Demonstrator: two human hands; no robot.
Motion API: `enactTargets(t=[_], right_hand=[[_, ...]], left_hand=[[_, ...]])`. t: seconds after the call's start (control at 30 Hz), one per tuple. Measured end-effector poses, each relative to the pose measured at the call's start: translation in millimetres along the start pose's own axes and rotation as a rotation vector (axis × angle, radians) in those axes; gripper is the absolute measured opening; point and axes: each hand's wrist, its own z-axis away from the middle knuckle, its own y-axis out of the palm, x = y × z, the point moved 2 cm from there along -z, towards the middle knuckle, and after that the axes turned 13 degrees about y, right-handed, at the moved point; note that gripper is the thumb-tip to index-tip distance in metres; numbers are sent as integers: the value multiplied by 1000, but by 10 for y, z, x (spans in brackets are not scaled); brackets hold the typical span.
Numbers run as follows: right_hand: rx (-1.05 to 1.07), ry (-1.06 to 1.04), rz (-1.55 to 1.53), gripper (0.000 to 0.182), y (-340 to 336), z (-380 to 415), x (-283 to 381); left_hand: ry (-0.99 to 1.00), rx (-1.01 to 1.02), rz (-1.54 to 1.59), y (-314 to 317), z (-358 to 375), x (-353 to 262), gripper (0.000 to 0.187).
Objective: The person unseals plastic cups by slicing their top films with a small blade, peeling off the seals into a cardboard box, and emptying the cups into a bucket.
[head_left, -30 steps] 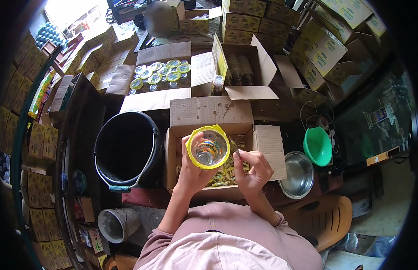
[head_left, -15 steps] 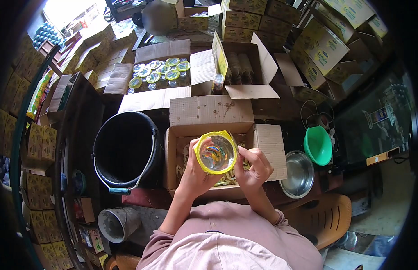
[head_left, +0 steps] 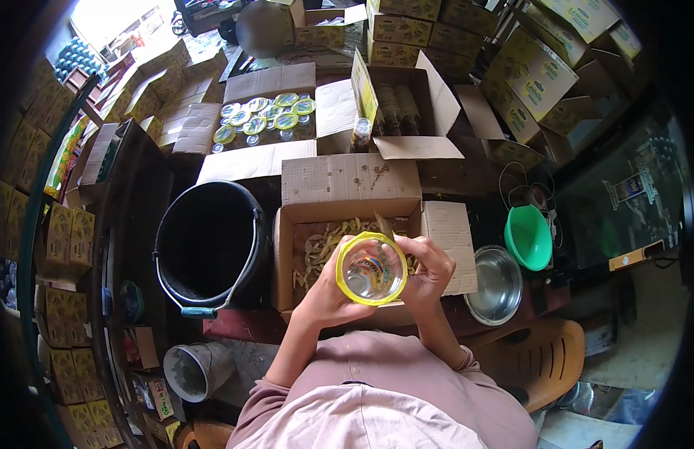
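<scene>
My left hand [head_left: 324, 296] is closed around a clear cup [head_left: 372, 269] with a yellow band round its rim, tilted so its round end faces me. Colourful print or reflections show through the clear part. Against the cup's right side is my right hand [head_left: 428, 273], its fingers pinched together. A thin, pointed, brownish piece like a blade [head_left: 384, 226] sticks up beside the right fingertips; exactly how it is held is hidden. Below both hands stands an open cardboard box [head_left: 350, 181], with many curled yellowish scraps [head_left: 317, 254] inside.
Left of the box stands a black bucket [head_left: 206, 247]; a grey pail [head_left: 190, 373] is lower. At right are a metal bowl [head_left: 494, 286] and a green basin [head_left: 529, 238]. Behind, one carton [head_left: 261, 153] holds several yellow-rimmed cups, another [head_left: 418, 150] dark bottles.
Both hands and the cup have shifted slightly down and to the right. The right fingers have moved to the cup's upper right side, and the thin pointed piece now shows above the rim.
</scene>
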Motion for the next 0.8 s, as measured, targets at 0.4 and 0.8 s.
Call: enactTargets(t=[0.4, 0.8], right_hand=[[-162, -90, 51, 20, -48, 199, 201], [-205, -180, 182, 24, -43, 226, 271]], left_hand=[[5, -189, 127, 26, 50, 56, 76], [-12, -149, -80, 65, 108, 73, 74]])
